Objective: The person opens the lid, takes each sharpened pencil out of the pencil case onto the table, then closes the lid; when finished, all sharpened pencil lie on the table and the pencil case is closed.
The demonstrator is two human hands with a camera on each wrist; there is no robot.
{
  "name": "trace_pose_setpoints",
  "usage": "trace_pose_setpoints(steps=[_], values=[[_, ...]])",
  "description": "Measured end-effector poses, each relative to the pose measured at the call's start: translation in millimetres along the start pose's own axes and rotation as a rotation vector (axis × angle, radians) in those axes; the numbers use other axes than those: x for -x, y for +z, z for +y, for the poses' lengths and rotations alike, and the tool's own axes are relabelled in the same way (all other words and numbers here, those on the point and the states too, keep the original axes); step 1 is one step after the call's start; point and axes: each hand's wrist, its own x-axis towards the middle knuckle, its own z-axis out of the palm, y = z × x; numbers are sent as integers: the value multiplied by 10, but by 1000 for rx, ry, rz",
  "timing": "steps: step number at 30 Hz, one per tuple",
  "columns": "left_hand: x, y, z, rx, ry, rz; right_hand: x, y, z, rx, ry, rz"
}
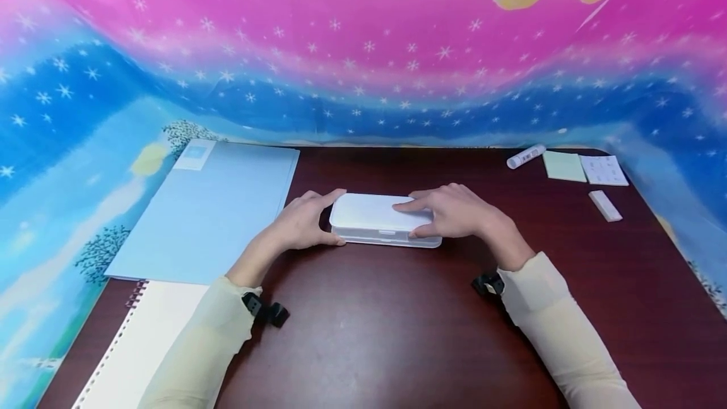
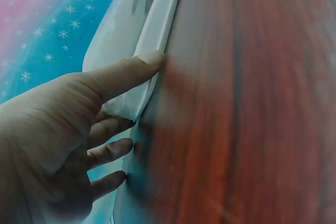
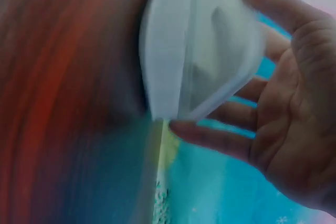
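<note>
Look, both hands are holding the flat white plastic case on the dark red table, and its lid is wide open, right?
Not quite. The flat white plastic case is closed. The head view shows the left hand and right hand holding it on the dark red table.

Bright even light, fisheye edges, blurred wrist views

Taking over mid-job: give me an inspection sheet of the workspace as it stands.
Surface: dark wood table.
Job's things: white case, lying flat at centre, lid down.
Clutter: blue folder over spiral notebook on the left; glue stick, sticky notes, sticker sheet, eraser far right.
Grippers: left hand grips the case's left end; right hand grips its right end.
Cables: nothing seen.
Surroundings: pink and blue starry backdrop.
</note>
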Motion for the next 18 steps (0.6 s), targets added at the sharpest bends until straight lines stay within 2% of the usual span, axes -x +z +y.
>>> trace_pose_setpoints(steps=[5, 10, 12, 18], values=[[6, -8, 1, 31, -24, -17, 15, -45, 71, -115, -11, 0], [23, 18, 38, 65, -60, -35, 34, -52, 158, -274, 20, 7], [28, 26, 55, 75, -74, -39, 36, -52, 196, -327, 59, 53], [29, 23, 94, 69, -61, -27, 2, -54, 253, -450, 191, 249]])
